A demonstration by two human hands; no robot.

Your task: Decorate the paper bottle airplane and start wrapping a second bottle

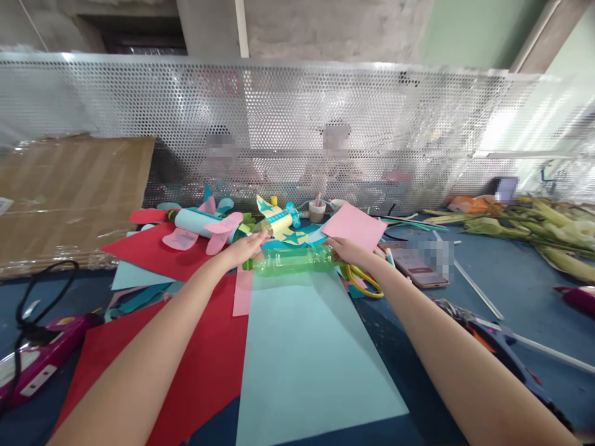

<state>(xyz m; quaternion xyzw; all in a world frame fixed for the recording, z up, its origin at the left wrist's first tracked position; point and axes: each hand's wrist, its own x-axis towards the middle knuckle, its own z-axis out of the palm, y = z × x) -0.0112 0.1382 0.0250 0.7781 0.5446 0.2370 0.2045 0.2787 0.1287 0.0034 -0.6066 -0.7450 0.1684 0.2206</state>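
A clear green plastic bottle (295, 261) lies sideways across the far end of a light blue paper sheet (311, 353). My left hand (248, 248) holds its left end, near the green cap, and my right hand (344, 251) holds the other end. Fingers of both hands are bent against the bottle. Just behind it rests a yellow and blue paper-covered bottle (281, 220). To the left lies a bottle wrapped in light blue paper (198, 223) with pink paper pieces attached.
Red paper (204, 347) spreads at left beside a magenta tool (51, 353). Pink paper (356, 227), yellow-handled scissors (365, 282), a phone (421, 266), white sticks and corn husks lie right. A perforated metal screen (288, 124) stands behind.
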